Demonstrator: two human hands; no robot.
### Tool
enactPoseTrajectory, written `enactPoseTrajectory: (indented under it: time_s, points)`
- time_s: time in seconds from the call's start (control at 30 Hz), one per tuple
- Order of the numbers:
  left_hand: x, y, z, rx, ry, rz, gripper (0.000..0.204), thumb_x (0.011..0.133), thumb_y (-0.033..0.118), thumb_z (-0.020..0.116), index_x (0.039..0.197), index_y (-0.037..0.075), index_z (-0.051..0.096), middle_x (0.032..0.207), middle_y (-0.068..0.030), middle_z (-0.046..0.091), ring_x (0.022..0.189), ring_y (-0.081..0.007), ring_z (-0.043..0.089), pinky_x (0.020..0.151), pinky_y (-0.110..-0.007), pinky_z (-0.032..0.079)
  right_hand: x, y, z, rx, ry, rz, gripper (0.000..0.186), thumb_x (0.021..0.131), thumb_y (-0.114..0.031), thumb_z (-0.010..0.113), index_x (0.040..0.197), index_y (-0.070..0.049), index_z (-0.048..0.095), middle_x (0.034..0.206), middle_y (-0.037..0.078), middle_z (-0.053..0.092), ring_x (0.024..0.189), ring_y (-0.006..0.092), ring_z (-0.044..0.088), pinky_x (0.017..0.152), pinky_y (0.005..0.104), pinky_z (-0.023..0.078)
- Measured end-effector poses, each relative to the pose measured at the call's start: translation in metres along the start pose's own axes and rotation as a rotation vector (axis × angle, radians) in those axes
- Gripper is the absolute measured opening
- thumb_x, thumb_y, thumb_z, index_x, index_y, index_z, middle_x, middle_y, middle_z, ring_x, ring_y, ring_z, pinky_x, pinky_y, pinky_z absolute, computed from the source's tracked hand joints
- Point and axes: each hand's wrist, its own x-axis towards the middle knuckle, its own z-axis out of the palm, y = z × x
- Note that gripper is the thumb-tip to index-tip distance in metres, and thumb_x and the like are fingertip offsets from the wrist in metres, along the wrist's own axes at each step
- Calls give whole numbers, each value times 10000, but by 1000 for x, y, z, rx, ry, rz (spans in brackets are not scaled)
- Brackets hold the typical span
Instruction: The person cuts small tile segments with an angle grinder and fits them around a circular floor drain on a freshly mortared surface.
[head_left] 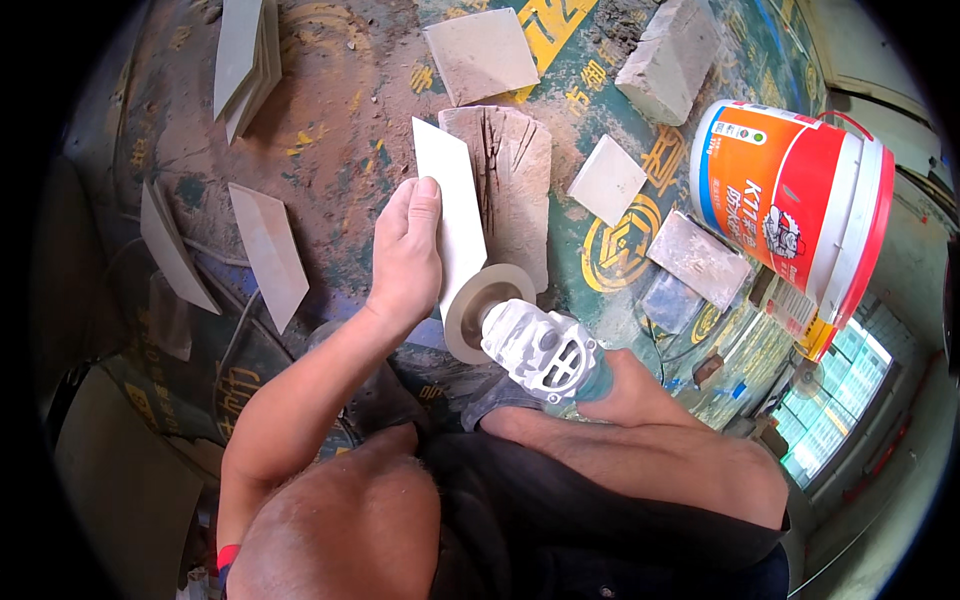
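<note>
**White tile is sitting tight against a grinder's disc**

Beneath everything, a dusty green sheet is spreading, probably shielding the floor. At right, an orange-and-red bucket is standing apart from the work, perhaps leaving elbow room. A rough block is lying on the far side. Ahead of the person, a grooved slab is lying flat; its deep cuts are suggesting a backing that can take the disc. The white tile is lying along the slab's left side, its lower end disappearing behind the disc.

The grinder is pointing left from the right hand, which is wrapping closed around its body, likely for control; most of those fingers are hiding. The left hand is pinching the tile's left edge, thumb pressing on the white face and fingers tucking underneath, presumably steadying it while remaining above the disc. Whether the disc is spinning, I cannot tell. Stacked tiles are leaning at upper left, and a small square tile is lying right of the slab.
</note>
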Motion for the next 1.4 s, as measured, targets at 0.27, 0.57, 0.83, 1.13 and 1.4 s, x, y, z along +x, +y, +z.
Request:
enactPoseTrajectory:
  time_s: [0.27,0.57,0.83,1.13,1.4]
  points:
    - [1,6,7,-6,42,20,417,1126,356,433,1013,0,618,861,-2,605,777,-80,521,718,-273,454,-3,-3,-4,48,-20,83,433,747,-125,778,1155,2,712,985,116,761,932,131,679,858,337,529]
    - [1,7,2,20,30,-3,382,1120,347,451,1089,9,627,900,-2,614,780,-71,538,710,-249,448,-4,-22,0,46,-2,53,441,776,-152,779,1185,-6,704,997,99,763,957,114,667,874,332,521]
    - [3,7,3,6,30,16,422,1123,366,440,1041,-4,627,874,2,603,789,-79,516,733,-275,454,0,6,-4,70,-16,78,406,740,-93,786,1125,15,722,1003,88,757,937,131,672,844,328,528]
    - [2,11,5,-17,18,12,426,1124,367,434,1064,-8,627,886,-6,609,794,-83,517,741,-278,459,3,13,-7,94,-33,93,453,739,-83,776,1171,23,693,1031,72,747,913,132,665,832,325,527]
    - [4,9,-3,1,-1,33,430,1125,370,429,1062,-7,627,886,-12,606,797,-87,515,743,-277,456,6,13,-10,39,-9,67,404,741,-112,779,1119,10,708,934,57,733,866,111,645,784,323,526]
